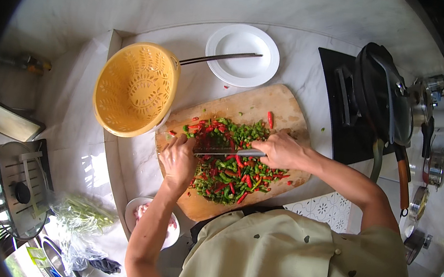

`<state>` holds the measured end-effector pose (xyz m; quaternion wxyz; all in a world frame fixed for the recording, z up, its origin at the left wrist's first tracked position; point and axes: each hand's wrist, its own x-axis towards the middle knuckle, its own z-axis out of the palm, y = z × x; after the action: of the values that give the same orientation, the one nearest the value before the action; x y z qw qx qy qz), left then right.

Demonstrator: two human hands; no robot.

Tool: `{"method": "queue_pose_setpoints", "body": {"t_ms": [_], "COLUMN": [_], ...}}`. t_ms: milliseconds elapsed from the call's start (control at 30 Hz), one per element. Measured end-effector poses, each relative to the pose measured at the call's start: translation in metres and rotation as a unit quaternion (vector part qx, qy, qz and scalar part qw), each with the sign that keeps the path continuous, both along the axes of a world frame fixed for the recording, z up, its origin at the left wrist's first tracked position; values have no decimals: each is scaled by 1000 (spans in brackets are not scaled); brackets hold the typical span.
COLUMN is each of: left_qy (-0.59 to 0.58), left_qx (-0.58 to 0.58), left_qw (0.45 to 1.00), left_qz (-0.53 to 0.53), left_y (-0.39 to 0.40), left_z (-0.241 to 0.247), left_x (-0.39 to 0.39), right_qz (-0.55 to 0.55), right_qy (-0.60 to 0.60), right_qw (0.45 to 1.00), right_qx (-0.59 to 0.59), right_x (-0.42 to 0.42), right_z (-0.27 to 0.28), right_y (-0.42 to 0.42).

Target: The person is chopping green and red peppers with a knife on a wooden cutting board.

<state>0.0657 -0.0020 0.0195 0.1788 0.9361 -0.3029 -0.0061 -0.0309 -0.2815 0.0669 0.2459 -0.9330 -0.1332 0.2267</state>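
Note:
A kitchen knife (224, 152) lies crosswise over a heap of chopped red and green chillies (233, 181) on a wooden cutting board (270, 96). My right hand (281, 150) grips its metal handle. At the opposite end, the fingers of my left hand (177, 160) close over the tip of the blade. Part of that tip is hidden under them. Some whole or larger red chilli pieces (270, 120) sit among the chopped bits, one above the heap near the board's far side.
A yellow plastic colander (134, 90) stands left of the board. Chopsticks (219, 58) rest across a white plate (240, 74) behind it. Raw meat fills a white bowl (171, 238) beside my left forearm. A lidded pan (381, 91) sits on the black gas hob (335, 111) at right.

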Motion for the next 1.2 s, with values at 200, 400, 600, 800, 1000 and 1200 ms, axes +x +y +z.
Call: {"method": "queue_pose_setpoints", "body": {"t_ms": [200,400,600,800,1000,1200], "left_qy": [-68,-17,9,-40,7,-65], "left_qx": [-3,-2,18,-13,-22,-21], "left_qw": [998,1000,999,997,996,995], "left_qz": [-8,-13,-38,-58,-85,-77], "left_y": [-10,2,-4,-2,4,1], "left_z": [7,-2,8,0,8,6], "left_x": [-15,-12,-4,-15,-5,-14], "right_qz": [-16,-34,-60,-121,-98,-131], "right_qy": [-98,2,1,14,5,-40], "right_qw": [995,999,998,992,995,990], "right_qx": [20,9,20,24,17,23], "right_x": [-18,-25,-27,-63,-56,-71], "right_z": [-21,9,1,-4,13,-24], "right_y": [5,12,11,33,35,43]}}
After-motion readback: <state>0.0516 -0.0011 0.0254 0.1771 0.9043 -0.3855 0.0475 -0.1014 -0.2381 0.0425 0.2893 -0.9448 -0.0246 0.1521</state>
